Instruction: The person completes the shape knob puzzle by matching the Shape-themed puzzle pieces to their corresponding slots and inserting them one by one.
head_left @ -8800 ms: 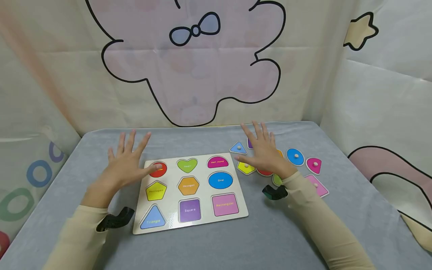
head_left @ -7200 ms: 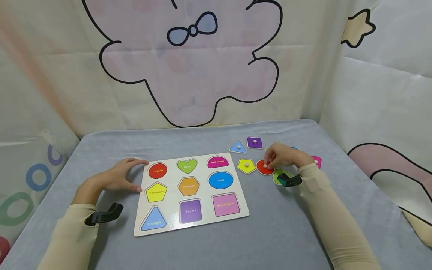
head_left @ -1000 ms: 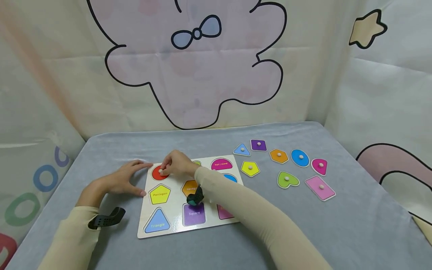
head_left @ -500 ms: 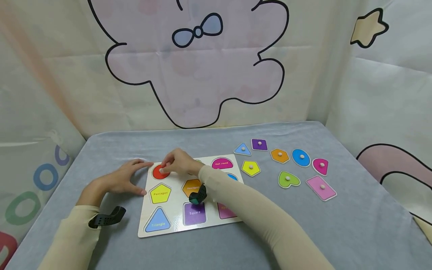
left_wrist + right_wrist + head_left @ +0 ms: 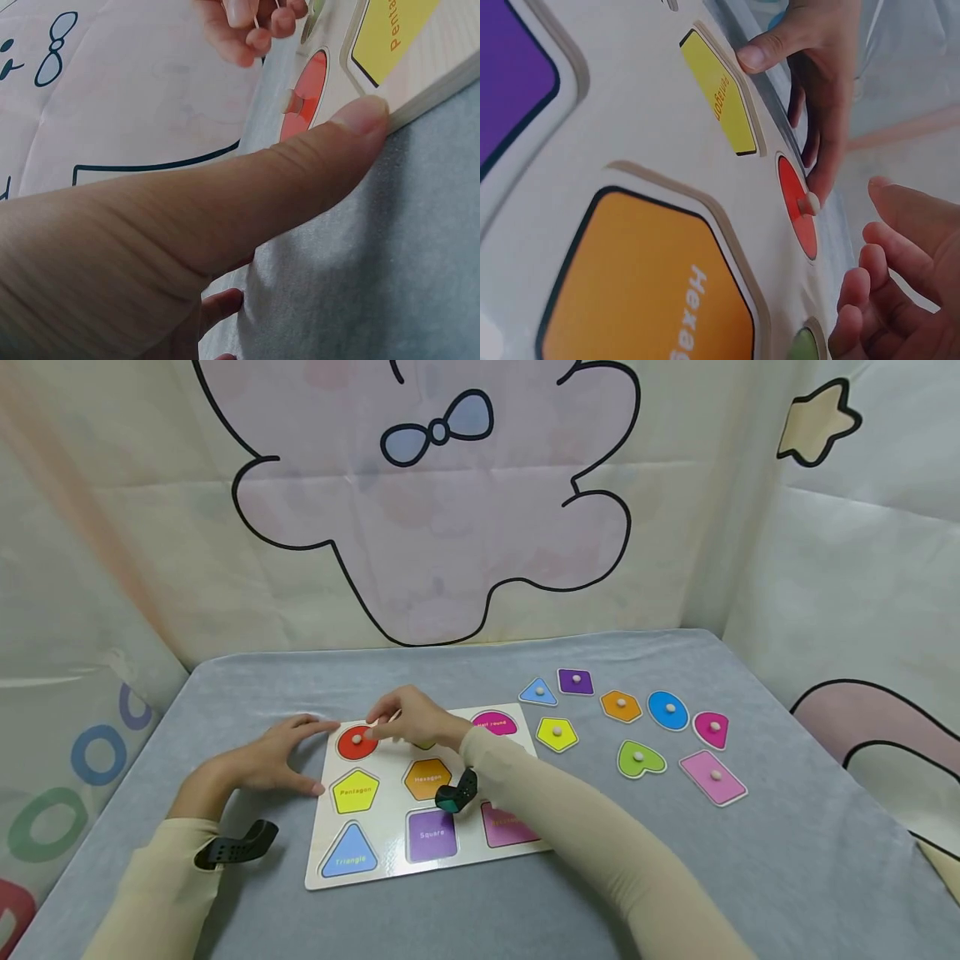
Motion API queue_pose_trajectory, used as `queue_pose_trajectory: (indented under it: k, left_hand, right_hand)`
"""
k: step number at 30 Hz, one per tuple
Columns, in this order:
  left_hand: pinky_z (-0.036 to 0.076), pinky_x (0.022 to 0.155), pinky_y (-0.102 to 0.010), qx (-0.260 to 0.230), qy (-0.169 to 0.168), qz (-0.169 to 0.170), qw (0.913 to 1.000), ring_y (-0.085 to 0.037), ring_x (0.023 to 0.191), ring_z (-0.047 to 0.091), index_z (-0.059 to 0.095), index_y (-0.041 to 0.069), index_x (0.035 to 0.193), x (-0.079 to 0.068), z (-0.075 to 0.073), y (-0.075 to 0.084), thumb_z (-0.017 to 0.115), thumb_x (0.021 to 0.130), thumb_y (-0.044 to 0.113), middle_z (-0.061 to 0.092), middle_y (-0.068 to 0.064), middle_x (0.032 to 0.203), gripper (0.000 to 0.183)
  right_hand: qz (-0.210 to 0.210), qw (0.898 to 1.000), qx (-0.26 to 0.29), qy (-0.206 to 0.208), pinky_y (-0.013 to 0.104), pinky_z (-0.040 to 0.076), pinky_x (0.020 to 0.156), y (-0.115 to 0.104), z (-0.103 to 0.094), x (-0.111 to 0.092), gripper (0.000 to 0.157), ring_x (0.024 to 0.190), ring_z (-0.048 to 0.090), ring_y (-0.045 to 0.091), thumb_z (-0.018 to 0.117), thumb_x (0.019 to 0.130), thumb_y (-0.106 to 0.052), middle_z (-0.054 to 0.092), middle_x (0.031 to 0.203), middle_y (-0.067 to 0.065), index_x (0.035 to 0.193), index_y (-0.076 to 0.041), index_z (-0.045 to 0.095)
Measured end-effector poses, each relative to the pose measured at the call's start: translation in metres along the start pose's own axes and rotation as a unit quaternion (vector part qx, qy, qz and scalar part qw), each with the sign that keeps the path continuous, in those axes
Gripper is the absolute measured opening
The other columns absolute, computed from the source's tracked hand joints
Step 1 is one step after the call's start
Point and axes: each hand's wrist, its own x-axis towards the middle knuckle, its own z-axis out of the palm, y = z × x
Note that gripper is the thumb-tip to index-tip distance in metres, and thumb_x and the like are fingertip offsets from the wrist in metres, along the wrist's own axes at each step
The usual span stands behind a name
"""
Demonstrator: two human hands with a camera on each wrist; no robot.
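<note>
A red round puzzle piece with a small knob lies in the circle slot of the white shape board, at its far left corner. My right hand hovers just right of that piece, fingers loosely bent and holding nothing; the right wrist view shows the knob apart from the fingertips. Against the board's left edge rests my left hand, its thumb touching the edge beside the yellow pentagon slot and its forefinger at the far corner. My right hand and sleeve cover the heart and oval slots in part.
Right of the board lie loose knobbed pieces: a blue triangle, purple square, yellow pentagon, orange hexagon, blue oval, magenta half round, green heart and pink rectangle. A grey-blue cloth covers the table.
The red round piece came from the loose pieces into the board's circle slot in my right hand. That hand has just let go and drawn back rightward; my left hand keeps its place at the edge.
</note>
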Motion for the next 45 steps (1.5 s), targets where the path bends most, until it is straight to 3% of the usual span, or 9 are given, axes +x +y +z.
queue_pose_trajectory:
  k: [12,26,39,45]
  left_hand:
    - [0.029,0.107,-0.08,0.002,0.006,-0.002,1.0,-0.055,0.139,0.027,0.04,0.015,0.154,-0.001,0.002,0.002,0.089,0.07,0.046,0.026,-0.031,0.156,0.103]
    - [0.03,0.107,-0.08,0.008,0.016,-0.002,0.9998,-0.055,0.139,0.026,0.041,0.014,0.154,-0.004,0.002,0.004,0.09,0.07,0.044,0.026,-0.032,0.156,0.101]
    - [0.031,0.107,-0.079,0.009,0.015,0.004,0.9998,-0.055,0.139,0.027,0.043,0.014,0.153,-0.005,0.005,0.003,0.09,0.07,0.041,0.027,-0.032,0.156,0.1]
    - [0.031,0.106,-0.079,0.012,0.017,0.003,0.9998,-0.056,0.139,0.027,0.043,0.014,0.153,-0.004,0.004,0.003,0.091,0.07,0.04,0.027,-0.032,0.156,0.099]
  right_hand:
    - [-0.019,1.0,-0.024,0.0,0.019,0.051,0.071,0.003,-0.023,-0.026,0.021,0.082,0.06,0.015,0.074,0.093,-0.02,0.062,0.089,0.001,0.11,-0.008,0.075]
    - [-0.047,0.998,-0.046,0.005,0.019,0.05,0.075,0.013,-0.05,-0.064,0.026,0.086,0.06,0.016,0.073,0.093,-0.019,0.064,0.093,0.004,0.113,-0.002,0.073]
    - [-0.022,0.996,-0.076,0.048,0.024,0.052,0.079,0.051,-0.087,-0.119,0.027,0.091,0.059,0.018,0.074,0.092,-0.019,0.071,0.104,0.01,0.115,-0.004,0.074]
    - [-0.003,0.994,-0.085,0.065,0.023,0.051,0.071,0.069,-0.109,-0.145,0.029,0.087,0.057,0.02,0.074,0.093,-0.022,0.069,0.098,0.009,0.114,-0.003,0.073]
